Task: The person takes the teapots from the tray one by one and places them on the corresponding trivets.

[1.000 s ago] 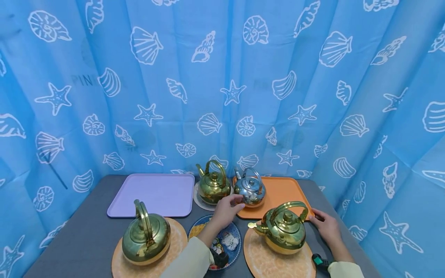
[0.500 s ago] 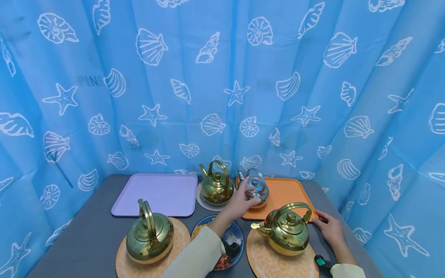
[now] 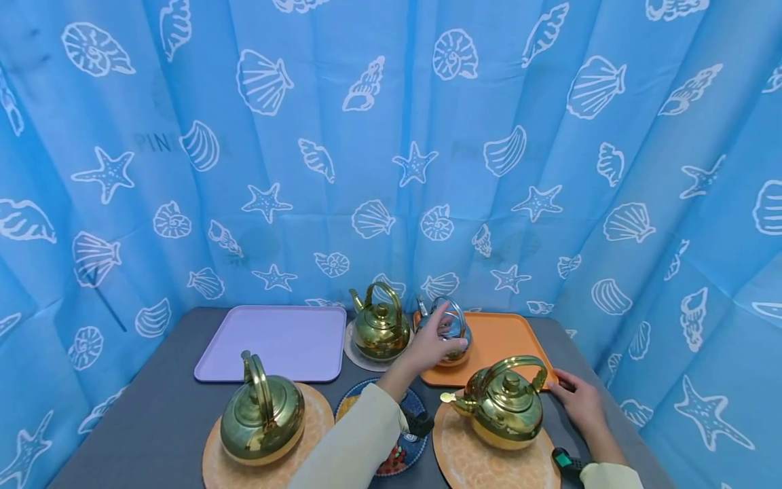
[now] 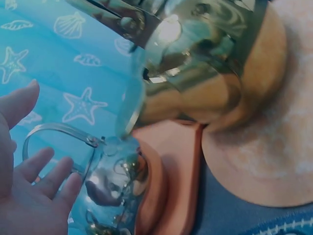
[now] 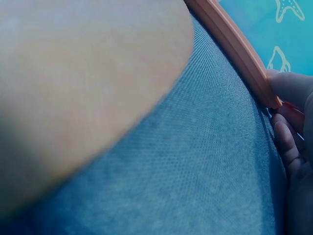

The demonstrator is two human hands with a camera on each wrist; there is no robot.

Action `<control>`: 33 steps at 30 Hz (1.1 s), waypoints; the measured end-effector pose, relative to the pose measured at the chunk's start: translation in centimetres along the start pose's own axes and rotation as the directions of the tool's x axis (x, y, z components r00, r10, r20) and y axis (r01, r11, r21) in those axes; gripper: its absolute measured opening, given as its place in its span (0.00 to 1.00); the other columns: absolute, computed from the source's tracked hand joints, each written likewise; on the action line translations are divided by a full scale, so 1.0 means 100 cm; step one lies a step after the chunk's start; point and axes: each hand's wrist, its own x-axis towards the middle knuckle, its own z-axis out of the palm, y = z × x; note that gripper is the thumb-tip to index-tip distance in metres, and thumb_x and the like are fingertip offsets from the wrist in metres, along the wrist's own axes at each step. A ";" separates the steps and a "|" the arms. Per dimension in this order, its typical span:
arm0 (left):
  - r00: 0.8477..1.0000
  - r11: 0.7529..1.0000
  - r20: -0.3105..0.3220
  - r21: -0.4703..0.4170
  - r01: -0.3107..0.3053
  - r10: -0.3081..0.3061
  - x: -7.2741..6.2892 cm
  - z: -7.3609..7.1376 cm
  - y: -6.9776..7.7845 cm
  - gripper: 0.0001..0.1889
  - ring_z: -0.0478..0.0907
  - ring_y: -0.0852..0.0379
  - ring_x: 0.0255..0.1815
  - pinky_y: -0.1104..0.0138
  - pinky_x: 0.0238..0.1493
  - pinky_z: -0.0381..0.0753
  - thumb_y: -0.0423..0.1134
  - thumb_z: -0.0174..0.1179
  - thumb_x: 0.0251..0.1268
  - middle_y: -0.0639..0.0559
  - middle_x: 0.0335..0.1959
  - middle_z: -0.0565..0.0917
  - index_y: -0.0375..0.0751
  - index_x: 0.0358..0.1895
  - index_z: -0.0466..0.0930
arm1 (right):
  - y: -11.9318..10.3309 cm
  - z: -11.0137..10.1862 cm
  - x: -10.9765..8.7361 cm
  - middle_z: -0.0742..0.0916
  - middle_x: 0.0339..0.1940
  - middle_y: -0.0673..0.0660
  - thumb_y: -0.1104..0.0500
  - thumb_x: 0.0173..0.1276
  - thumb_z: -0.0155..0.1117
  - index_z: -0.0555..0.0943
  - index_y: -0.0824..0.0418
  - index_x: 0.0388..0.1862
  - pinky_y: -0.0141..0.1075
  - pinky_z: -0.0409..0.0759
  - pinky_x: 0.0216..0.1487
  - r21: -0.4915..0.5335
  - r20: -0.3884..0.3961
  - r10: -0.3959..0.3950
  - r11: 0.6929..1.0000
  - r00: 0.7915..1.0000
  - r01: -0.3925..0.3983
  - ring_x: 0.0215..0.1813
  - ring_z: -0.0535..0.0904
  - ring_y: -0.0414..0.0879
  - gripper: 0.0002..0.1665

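Note:
My left hand (image 3: 430,345) is beside the silver kettle (image 4: 108,188), which stands upright at the left end of the orange tray (image 3: 501,339). Its fingers are spread in front of the raised handle (image 4: 61,127), with the thumb apart; whether they touch it I cannot tell. Part of that kettle is hidden behind the hand in the head view. At the tray's front right corner, my right hand (image 3: 580,404) pinches the rim, thumb above and fingertips below in the right wrist view. Between the hands, a gold kettle (image 3: 508,411) sits on a round tan mat (image 3: 489,468).
Another gold kettle (image 3: 381,333) stands on a pale round mat, close left of the silver one. A third gold kettle (image 3: 263,424) is at front left. Under the left forearm lies a blue patterned plate (image 3: 418,445). A lavender tray (image 3: 275,343) lies at back left.
My left hand has moved right and slightly up, from beside the silver kettle's body to in front of its handle, its fingers spreading. The right hand stays at the tray's corner.

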 end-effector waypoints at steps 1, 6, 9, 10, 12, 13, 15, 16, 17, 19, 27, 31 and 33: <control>1.000 1.000 0.002 -0.020 0.005 -0.005 0.001 0.000 0.001 0.42 0.60 0.40 0.72 0.51 0.65 0.67 0.40 0.60 0.70 0.41 0.74 0.59 0.55 0.79 0.43 | 0.000 0.000 0.000 0.80 0.56 0.74 0.46 0.69 0.64 0.72 0.74 0.64 0.57 0.73 0.54 0.003 -0.001 0.002 1.000 1.000 -0.002 0.57 0.73 0.68 0.37; 1.000 0.996 0.004 -0.090 0.022 -0.022 0.002 0.003 0.006 0.42 0.59 0.39 0.72 0.50 0.64 0.69 0.37 0.59 0.70 0.40 0.74 0.58 0.54 0.79 0.42 | 0.000 0.001 0.000 0.79 0.57 0.74 0.46 0.70 0.63 0.71 0.74 0.64 0.58 0.72 0.55 0.007 0.004 0.014 1.000 1.000 -0.014 0.58 0.73 0.68 0.38; 1.000 0.995 0.012 -0.099 0.018 -0.017 0.003 0.004 0.007 0.42 0.60 0.38 0.71 0.49 0.64 0.69 0.37 0.60 0.70 0.39 0.74 0.59 0.53 0.79 0.43 | 0.000 0.000 -0.001 0.78 0.58 0.75 0.46 0.70 0.62 0.71 0.74 0.65 0.58 0.72 0.56 0.009 0.011 0.010 1.000 1.000 -0.010 0.59 0.72 0.68 0.37; 1.000 0.995 0.015 -0.095 0.017 -0.015 0.003 0.005 0.007 0.42 0.60 0.38 0.71 0.50 0.64 0.69 0.37 0.60 0.69 0.39 0.74 0.60 0.54 0.79 0.44 | 0.000 0.000 -0.002 0.78 0.58 0.75 0.46 0.71 0.62 0.71 0.74 0.65 0.58 0.71 0.56 0.008 0.014 0.007 1.000 1.000 -0.007 0.59 0.72 0.68 0.37; 1.000 0.996 0.016 -0.089 0.010 -0.009 0.004 0.006 0.007 0.42 0.61 0.38 0.70 0.51 0.64 0.69 0.38 0.61 0.69 0.39 0.73 0.61 0.53 0.79 0.45 | 0.000 -0.001 -0.002 0.78 0.58 0.75 0.45 0.71 0.61 0.70 0.74 0.65 0.59 0.70 0.56 0.008 0.019 -0.002 1.000 1.000 0.002 0.59 0.72 0.69 0.38; 1.000 0.996 0.017 -0.089 0.007 -0.005 0.004 0.006 0.008 0.41 0.62 0.38 0.70 0.51 0.64 0.69 0.39 0.61 0.69 0.38 0.72 0.61 0.53 0.79 0.46 | -0.001 -0.001 -0.003 0.78 0.58 0.75 0.45 0.71 0.61 0.70 0.74 0.65 0.59 0.70 0.57 0.009 0.023 -0.003 1.000 1.000 0.003 0.59 0.72 0.69 0.38; 1.000 0.996 0.016 -0.086 0.001 0.000 0.004 0.007 0.009 0.40 0.62 0.39 0.70 0.52 0.64 0.69 0.39 0.61 0.69 0.37 0.72 0.62 0.52 0.78 0.47 | -0.001 -0.002 -0.003 0.78 0.58 0.75 0.45 0.71 0.61 0.70 0.74 0.65 0.59 0.70 0.57 0.009 0.028 -0.005 1.000 1.000 0.005 0.59 0.71 0.69 0.38; 1.000 0.996 0.014 -0.086 -0.002 0.003 0.003 0.007 0.009 0.40 0.63 0.39 0.69 0.53 0.64 0.69 0.39 0.61 0.69 0.37 0.72 0.62 0.52 0.78 0.48 | -0.001 -0.002 -0.003 0.77 0.58 0.75 0.45 0.71 0.61 0.70 0.74 0.65 0.59 0.69 0.58 0.009 0.029 -0.005 1.000 1.000 0.005 0.60 0.71 0.69 0.38; 1.000 0.996 0.013 -0.090 -0.004 0.005 0.003 0.008 0.010 0.39 0.63 0.39 0.69 0.53 0.64 0.69 0.38 0.60 0.69 0.37 0.71 0.63 0.51 0.78 0.48 | -0.001 -0.002 -0.003 0.77 0.59 0.75 0.46 0.71 0.61 0.70 0.74 0.65 0.59 0.69 0.58 0.009 0.030 -0.004 1.000 1.000 0.003 0.60 0.71 0.69 0.38; 1.000 0.996 0.005 -0.092 0.001 0.000 0.002 0.008 0.011 0.39 0.64 0.40 0.68 0.53 0.63 0.70 0.38 0.60 0.69 0.37 0.71 0.64 0.51 0.78 0.50 | -0.001 -0.002 -0.003 0.77 0.59 0.75 0.46 0.71 0.61 0.70 0.74 0.66 0.59 0.69 0.58 0.010 0.031 -0.001 1.000 1.000 0.000 0.60 0.71 0.69 0.37; 0.998 0.999 -0.068 -0.051 0.008 -0.012 -0.002 0.005 0.016 0.35 0.75 0.45 0.57 0.55 0.53 0.78 0.35 0.63 0.65 0.36 0.57 0.75 0.46 0.74 0.60 | -0.001 0.000 -0.002 0.76 0.60 0.75 0.48 0.72 0.61 0.70 0.74 0.66 0.60 0.68 0.59 0.004 0.024 0.009 1.000 1.000 -0.009 0.60 0.70 0.69 0.36; 0.995 1.000 -0.102 -0.004 0.009 -0.010 -0.001 0.003 0.015 0.34 0.76 0.53 0.46 0.60 0.44 0.79 0.34 0.65 0.63 0.41 0.47 0.78 0.45 0.72 0.64 | -0.001 0.000 -0.002 0.76 0.60 0.75 0.46 0.71 0.61 0.69 0.74 0.66 0.60 0.68 0.59 0.008 0.022 0.017 1.000 1.000 -0.017 0.61 0.69 0.70 0.38; 0.992 0.999 -0.124 0.034 0.010 -0.006 -0.001 0.002 0.014 0.33 0.75 0.56 0.41 0.63 0.39 0.79 0.34 0.66 0.61 0.45 0.42 0.78 0.45 0.71 0.67 | 0.000 0.000 -0.002 0.76 0.60 0.75 0.43 0.71 0.60 0.70 0.74 0.66 0.60 0.68 0.58 0.003 0.021 0.020 1.000 1.000 -0.020 0.61 0.69 0.70 0.39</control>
